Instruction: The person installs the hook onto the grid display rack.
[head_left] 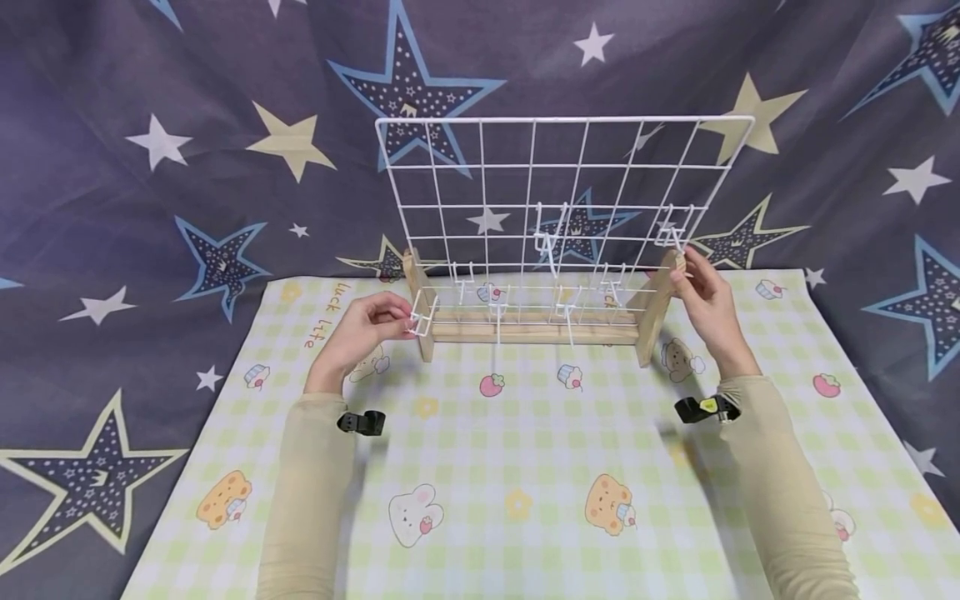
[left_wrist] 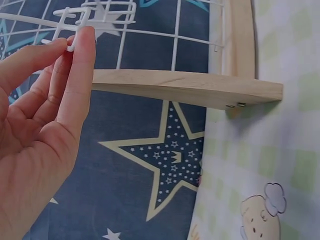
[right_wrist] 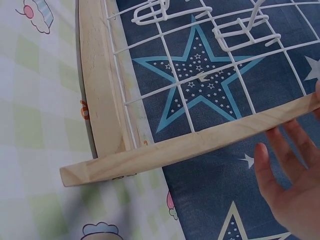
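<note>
A white wire grid rack [head_left: 510,167] stands upright between two wooden side pieces on a wooden base bar [head_left: 525,333]. My left hand [head_left: 378,325] is at the rack's left end, where thumb and fingers pinch a white wire hook [head_left: 422,317]. Seen from the left wrist, the hook [left_wrist: 80,19] sits between the fingertips, in front of the wooden left side piece [left_wrist: 175,85]. At the other end, my right hand [head_left: 708,300] holds the upper part of the right side piece [head_left: 657,308], with its fingers along the outer edge [right_wrist: 200,140].
Several white hooks hang on the grid, among them one at centre [head_left: 547,242], one at upper right [head_left: 670,237] and one low down [head_left: 497,312]. A green-and-white checked cloth [head_left: 517,450] covers the table. Behind it hangs a dark star-patterned curtain [head_left: 225,200].
</note>
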